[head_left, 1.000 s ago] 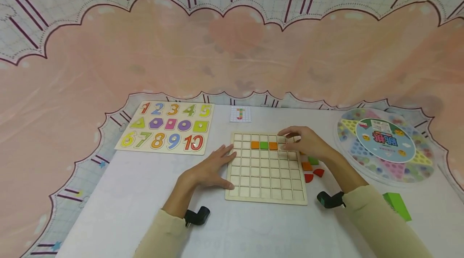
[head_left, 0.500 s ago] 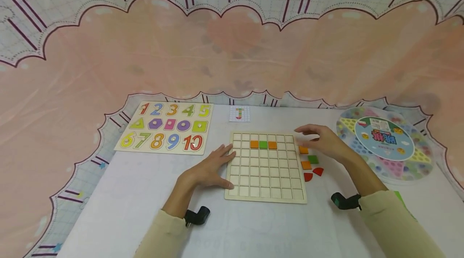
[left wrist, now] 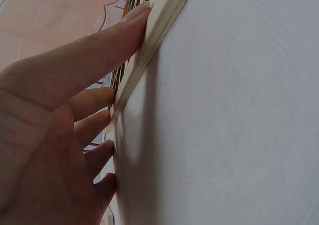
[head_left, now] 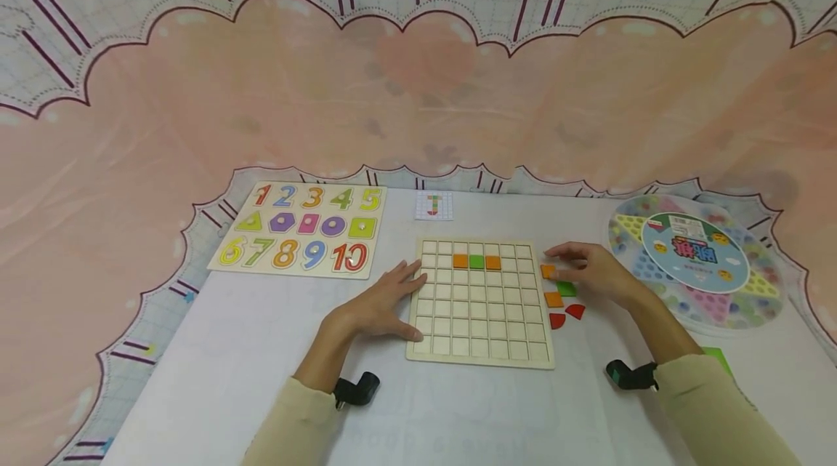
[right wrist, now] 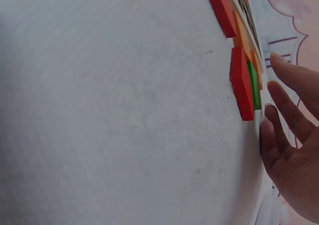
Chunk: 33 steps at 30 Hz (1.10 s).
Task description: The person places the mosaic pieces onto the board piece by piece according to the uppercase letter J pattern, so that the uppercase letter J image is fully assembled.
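Note:
A wooden grid board (head_left: 461, 324) lies flat on the white table. In its second row from the far side sit an orange tile (head_left: 461, 262), a green tile (head_left: 476, 262) and another orange tile (head_left: 493, 263). My left hand (head_left: 369, 310) rests at the board's left edge, fingers spread and thumb on the rim, as the left wrist view also shows. Just right of the board, my right hand (head_left: 593, 273) hovers with relaxed fingers, thumb close to a loose orange square (head_left: 547, 272). It partly covers a green square (head_left: 566, 290); nearer lies one more orange square (head_left: 554, 299).
Two red quarter-round pieces (head_left: 575, 312) lie beside the loose squares. A small pattern card (head_left: 434, 206) sits behind the board. At the back left is a number puzzle (head_left: 297, 230), at the right a round game box (head_left: 695, 262). A green block (head_left: 718, 359) shows past the right sleeve.
My right hand has moved off the board's far right part, rightward and then down toward the loose squares. The left hand stays at the board's edge; the tiles on the board are unchanged.

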Motion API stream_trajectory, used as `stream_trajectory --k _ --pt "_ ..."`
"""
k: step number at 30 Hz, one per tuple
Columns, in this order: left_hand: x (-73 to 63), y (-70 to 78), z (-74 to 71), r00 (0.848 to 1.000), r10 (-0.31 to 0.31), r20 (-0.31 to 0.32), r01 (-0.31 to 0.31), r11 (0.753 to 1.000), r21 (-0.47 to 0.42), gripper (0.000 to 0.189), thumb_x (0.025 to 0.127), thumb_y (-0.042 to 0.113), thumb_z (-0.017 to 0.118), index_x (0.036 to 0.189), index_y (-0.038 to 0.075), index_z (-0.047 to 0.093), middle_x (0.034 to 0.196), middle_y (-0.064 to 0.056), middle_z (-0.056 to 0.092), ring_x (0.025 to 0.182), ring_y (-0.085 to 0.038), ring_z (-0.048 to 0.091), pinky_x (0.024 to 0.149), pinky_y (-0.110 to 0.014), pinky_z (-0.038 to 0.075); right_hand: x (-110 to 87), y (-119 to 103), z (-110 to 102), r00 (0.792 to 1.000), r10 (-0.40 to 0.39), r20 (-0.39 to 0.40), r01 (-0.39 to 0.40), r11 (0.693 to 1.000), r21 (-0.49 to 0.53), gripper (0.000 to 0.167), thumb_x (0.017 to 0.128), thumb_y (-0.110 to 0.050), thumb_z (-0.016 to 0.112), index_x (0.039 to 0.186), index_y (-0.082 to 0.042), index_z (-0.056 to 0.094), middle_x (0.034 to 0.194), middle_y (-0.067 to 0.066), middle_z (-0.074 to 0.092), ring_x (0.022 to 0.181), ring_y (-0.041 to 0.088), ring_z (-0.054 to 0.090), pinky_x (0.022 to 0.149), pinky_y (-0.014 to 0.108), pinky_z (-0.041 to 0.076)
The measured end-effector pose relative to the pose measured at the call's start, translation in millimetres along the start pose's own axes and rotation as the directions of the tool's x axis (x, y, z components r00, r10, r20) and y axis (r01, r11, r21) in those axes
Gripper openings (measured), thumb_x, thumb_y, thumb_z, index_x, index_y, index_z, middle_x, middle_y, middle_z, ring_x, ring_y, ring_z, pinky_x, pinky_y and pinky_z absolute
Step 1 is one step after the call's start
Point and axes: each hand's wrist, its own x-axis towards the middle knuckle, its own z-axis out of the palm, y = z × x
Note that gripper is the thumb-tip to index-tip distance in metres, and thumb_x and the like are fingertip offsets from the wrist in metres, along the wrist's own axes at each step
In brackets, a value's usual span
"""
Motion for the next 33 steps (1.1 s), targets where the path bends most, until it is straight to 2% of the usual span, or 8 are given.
stream_trajectory --k 8,12,16,19,26,33 --pt "1.2 0.7 1.6 1.0 0.003 0.006 -0.003 1.0 0.009 0.102 0.076 0.032 0.089 0.159 0.01 0.034 0.175 -0.004 0.013 0.163 -0.031 0.004 0.133 -0.055 0.012 -0.3 3.7 4.3 0.999 -0.037 -0.021 0.034 0.993 -0.112 0.039 0.093 -0.021 0.074 0.13 -0.01 0.068 0.142 0.019 0.061 0.129 0.037 0.053 0.113 0.058 0.047" --pt "2.3 1.5 0.9 1.0 0.002 0.003 -0.003 1.0 0.015 0.102 0.076 0.032 0.089 0.16 0.011 0.034 0.175 -0.004 0.012 0.164 -0.03 0.004 0.134 -0.053 0.012 0.4 2.2 5.1 0.998 -0.043 -0.056 0.033 0.986 -0.162 0.034 0.093 -0.021 0.075 0.125 -0.011 0.072 0.139 0.018 0.063 0.122 0.034 0.054 0.104 0.048 0.051" --pt "2.3 1.9 0.4 1.0 0.0 0.0 0.0 1.0 0.012 0.102 0.076 0.032 0.09 0.159 0.011 0.035 0.175 -0.004 0.013 0.164 -0.03 0.004 0.134 -0.052 0.011 0.7 0.5 5.7 0.997 -0.052 -0.064 0.039 0.981 -0.188 0.031 0.093 -0.022 0.075 0.122 -0.012 0.074 0.134 0.018 0.066 0.115 0.031 0.054 0.094 0.034 0.049" --pt "1.5 1.5 0.6 1.0 -0.001 -0.003 0.001 1.0 0.007 0.102 0.076 0.032 0.09 0.159 0.01 0.036 0.175 -0.004 0.013 0.164 -0.03 0.004 0.134 -0.053 0.011 0.9 0.5 6.5 0.996 -0.065 -0.058 0.053 0.98 -0.193 0.029 0.093 -0.021 0.075 0.12 -0.011 0.075 0.13 0.017 0.068 0.111 0.029 0.055 0.089 0.029 0.049" --pt "0.1 0.3 1.8 1.0 -0.013 -0.013 0.013 1.0 0.0 0.101 0.075 0.031 0.09 0.158 0.011 0.037 0.175 -0.004 0.014 0.164 -0.03 0.005 0.133 -0.053 0.011 3.1 0.0 8.3 0.993 -0.102 -0.056 0.089 0.976 -0.201 0.017 0.091 -0.015 0.075 0.108 -0.01 0.077 0.117 0.013 0.073 0.105 0.025 0.057 0.09 0.029 0.049" --pt "0.3 -0.1 1.6 1.0 -0.005 -0.015 0.005 1.0 0.005 0.101 0.075 0.031 0.09 0.159 0.01 0.037 0.175 -0.005 0.014 0.163 -0.031 0.005 0.134 -0.053 0.011 3.1 -1.9 8.6 0.992 -0.107 -0.068 0.092 0.977 -0.192 0.014 0.091 -0.011 0.075 0.105 -0.01 0.077 0.115 0.012 0.072 0.104 0.025 0.058 0.092 0.029 0.049"
